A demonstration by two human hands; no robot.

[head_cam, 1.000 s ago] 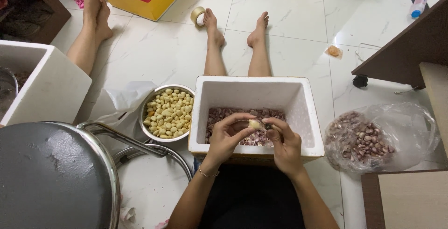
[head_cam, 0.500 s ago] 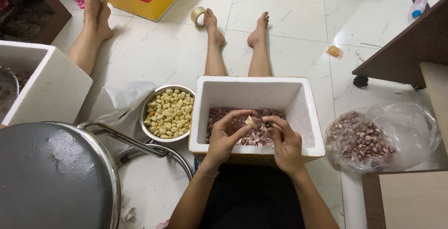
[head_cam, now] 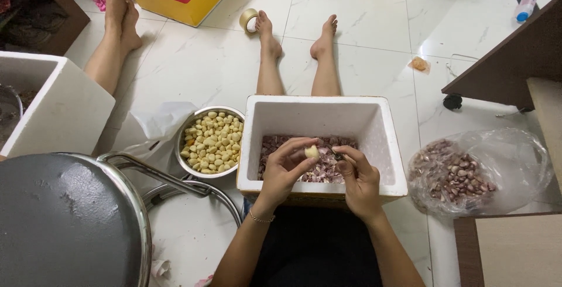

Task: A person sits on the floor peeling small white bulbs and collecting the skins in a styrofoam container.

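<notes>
A white foam box (head_cam: 380, 141) sits between the person's legs, with purple garlic skins (head_cam: 325, 167) piled on its bottom. A clear bag (head_cam: 515, 158) on the right holds many unpeeled cloves (head_cam: 451, 173), so much is left. The metal bowl (head_cam: 188, 124) on the left is nearly full of peeled cloves (head_cam: 213, 142). The left hand (head_cam: 284, 167) pinches one pale garlic clove (head_cam: 312, 152) over the box. The right hand (head_cam: 360, 179) is curled shut beside it and seems to grip something small and dark.

One head camera, looking steeply down.
It sits close above the hands (head_cam: 322, 173) and box (head_cam: 374, 120), facing forward along the legs over the floor (head_cam: 193, 59).
</notes>
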